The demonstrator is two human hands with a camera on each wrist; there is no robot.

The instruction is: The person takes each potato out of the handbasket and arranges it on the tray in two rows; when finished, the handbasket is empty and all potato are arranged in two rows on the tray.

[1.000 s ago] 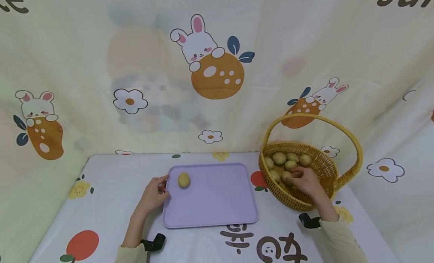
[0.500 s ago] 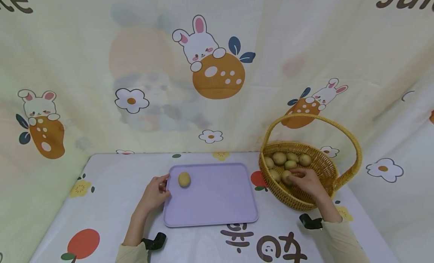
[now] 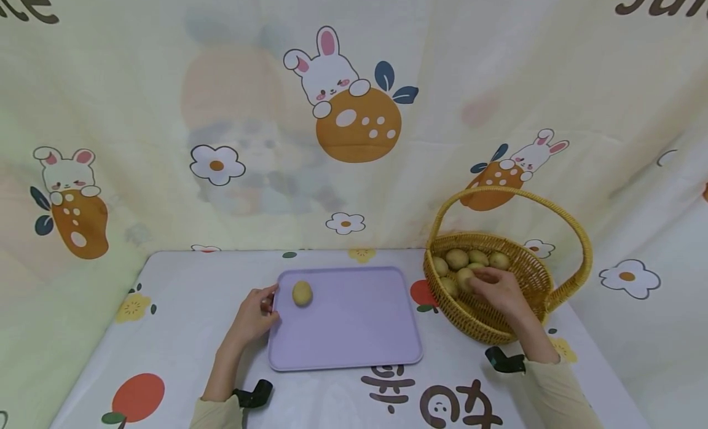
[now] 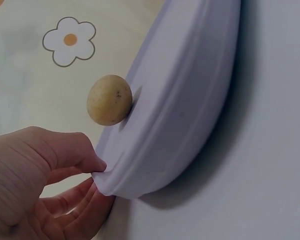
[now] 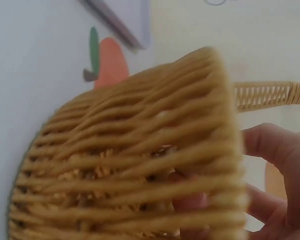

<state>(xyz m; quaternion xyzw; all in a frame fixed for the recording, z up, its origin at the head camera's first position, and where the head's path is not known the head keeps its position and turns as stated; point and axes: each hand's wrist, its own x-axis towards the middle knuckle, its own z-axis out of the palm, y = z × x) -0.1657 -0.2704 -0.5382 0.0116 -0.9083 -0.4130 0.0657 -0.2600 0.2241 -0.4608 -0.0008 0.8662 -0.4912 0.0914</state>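
On the left, my left hand [image 3: 252, 318] pinches the rim of a purple tray [image 3: 354, 324]; in the left wrist view the thumb lies on top and the fingers below the edge. One small potato [image 3: 302, 294] sits on the tray near its far left corner. My right hand [image 3: 502, 292] reaches into a woven basket [image 3: 470, 327] and pinches a potato [image 3: 464, 279] between thumb and fingers. Several more potatoes [image 3: 456, 259] lie in the far left part of the basket. In the right wrist view the basket wall [image 5: 140, 165] hides most of that grip.
An arched handle [image 3: 581, 244] rises over the basket to the right of my hand. The tray and basket stand on a table with a printed white cloth [image 3: 188, 318]. A patterned curtain [image 3: 265, 232] hangs right behind them.
My right hand has lifted the pinched potato slightly and away from me inside the basket. The left hand keeps its hold on the tray, and the potato there stays in place.
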